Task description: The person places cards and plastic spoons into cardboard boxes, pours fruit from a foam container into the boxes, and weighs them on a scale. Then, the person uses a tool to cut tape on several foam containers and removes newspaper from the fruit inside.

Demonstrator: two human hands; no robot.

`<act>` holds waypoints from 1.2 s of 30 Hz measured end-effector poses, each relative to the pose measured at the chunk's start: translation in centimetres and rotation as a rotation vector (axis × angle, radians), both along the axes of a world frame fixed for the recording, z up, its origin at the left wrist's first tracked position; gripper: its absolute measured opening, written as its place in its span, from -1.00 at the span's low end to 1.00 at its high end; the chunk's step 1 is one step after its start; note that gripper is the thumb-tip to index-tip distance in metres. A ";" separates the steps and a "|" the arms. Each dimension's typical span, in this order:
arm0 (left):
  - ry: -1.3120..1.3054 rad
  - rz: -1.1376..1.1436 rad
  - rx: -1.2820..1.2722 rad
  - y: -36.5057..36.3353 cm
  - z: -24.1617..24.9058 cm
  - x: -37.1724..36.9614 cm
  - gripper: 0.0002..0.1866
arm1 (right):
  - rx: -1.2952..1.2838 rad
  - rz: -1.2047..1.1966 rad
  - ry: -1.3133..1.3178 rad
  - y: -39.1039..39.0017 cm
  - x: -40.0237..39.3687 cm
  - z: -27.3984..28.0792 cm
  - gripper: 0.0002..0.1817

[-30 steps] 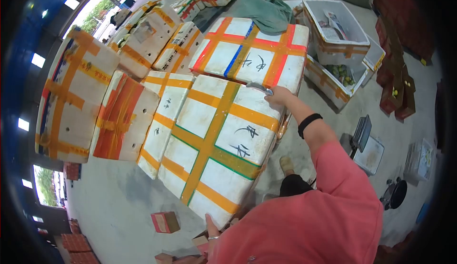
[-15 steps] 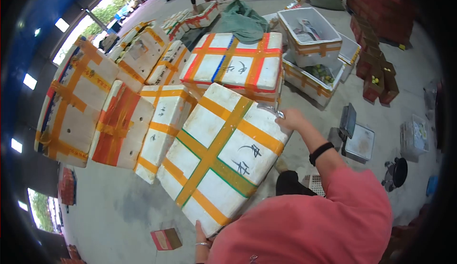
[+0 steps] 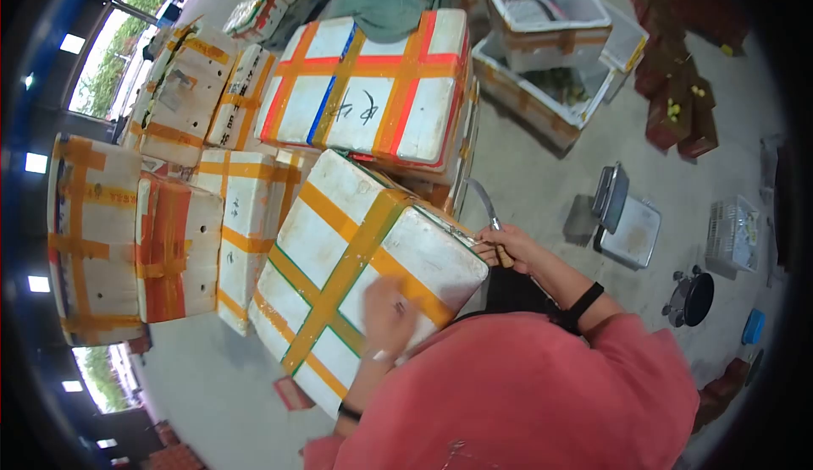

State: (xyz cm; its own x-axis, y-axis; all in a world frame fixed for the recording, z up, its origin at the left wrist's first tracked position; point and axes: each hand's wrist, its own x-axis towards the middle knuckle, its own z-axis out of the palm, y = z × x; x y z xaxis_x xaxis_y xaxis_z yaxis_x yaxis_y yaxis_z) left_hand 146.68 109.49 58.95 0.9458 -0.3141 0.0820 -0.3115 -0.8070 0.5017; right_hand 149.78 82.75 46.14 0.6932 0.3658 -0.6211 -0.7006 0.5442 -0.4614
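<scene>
A white foam box wrapped in crossed orange and green-edged tape stands tilted right in front of me, its lid side facing up and left. My right hand is closed around the wooden handle of a small sickle, whose curved metal blade points up and away beside the box's right end. Over the box's taped face is my left hand, smeared by motion, so its fingers cannot be made out. Behind the box lies another foam box with red, blue and orange tape and black handwriting.
Several taped foam boxes stand to the left. An open foam box sits at the back right, near a green cloth. On the floor at right are a platform scale, a white basket and a round black stand.
My left hand has moved from the box's lower edge up over its face. The box has turned, showing its right end. The sickle's blade now shows clearly in my right hand.
</scene>
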 end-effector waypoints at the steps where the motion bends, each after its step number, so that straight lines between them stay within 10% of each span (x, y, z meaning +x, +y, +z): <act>1: -0.024 -0.221 0.047 -4.3 -0.7 2.6 -0.51 | 0.031 -0.007 0.025 -0.3 0.3 0.6 -0.73; 7: 0.294 -0.480 0.557 -14.3 -4.4 7.8 -0.36 | -0.309 0.139 -0.152 -0.9 3.2 -2.7 -0.65; 13: 0.349 -0.479 0.483 -13.6 -4.7 7.6 -0.54 | -0.894 0.359 -0.505 -2.2 8.4 -0.9 -0.58; 27: 0.242 -0.532 0.524 -13.0 -0.8 8.2 -0.67 | -0.787 0.724 -0.686 3.4 9.0 -0.8 -0.60; 36: 0.295 -0.495 0.437 -12.1 1.7 8.6 -0.62 | -0.969 0.462 -0.832 -1.0 17.8 4.7 -0.62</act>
